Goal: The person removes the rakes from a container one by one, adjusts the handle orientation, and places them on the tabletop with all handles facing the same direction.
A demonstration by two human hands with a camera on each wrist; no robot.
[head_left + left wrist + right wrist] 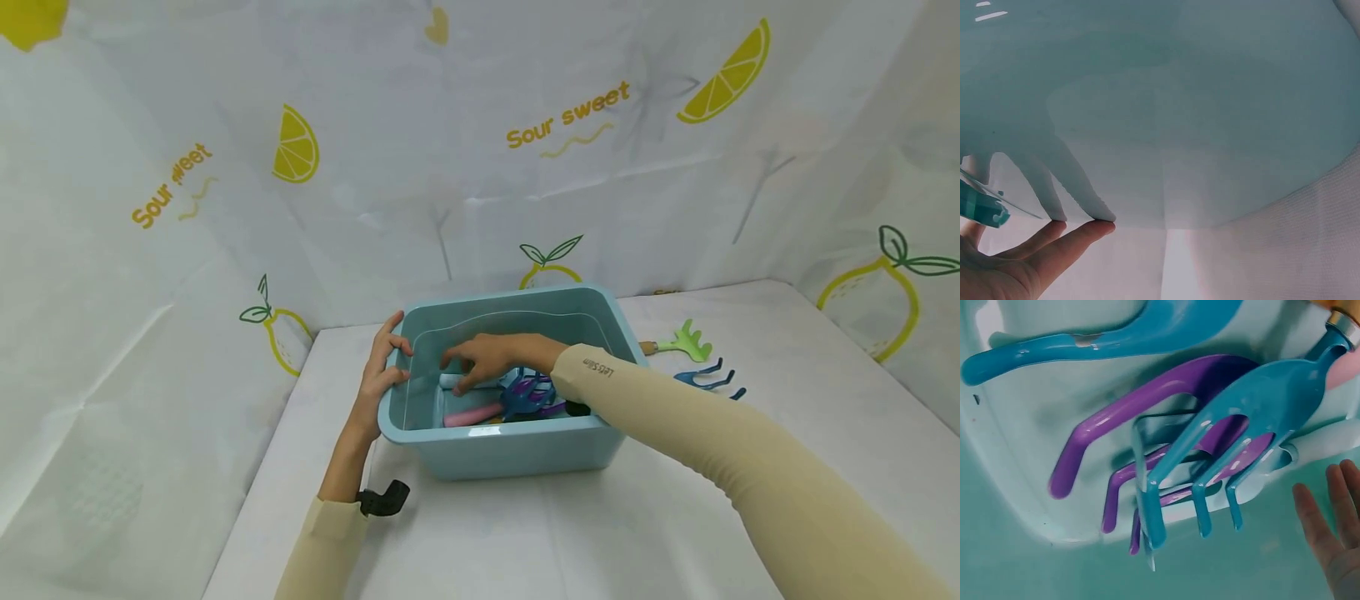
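My left hand (380,375) holds the left rim of a light blue plastic bin (517,454), some fingers bent over the edge. In the left wrist view, two fingertips meet the bin's outer wall (1210,125). My right hand (491,360) reaches inside the bin with its fingers spread, above a pale blue handle (450,381). Apart from those fingers, the right wrist view shows a blue hand rake (1285,387) lying over a purple hand rake (1166,387). A pink handle (472,415) lies near the bin's front wall.
Right of the bin on the white-covered table (480,542) lie a green hand rake (688,342) and another blue rake (705,379), partly hidden by the right sleeve. A blue tool (1166,331) lies along the bin floor. A lemon-print sheet (375,233) hangs behind.
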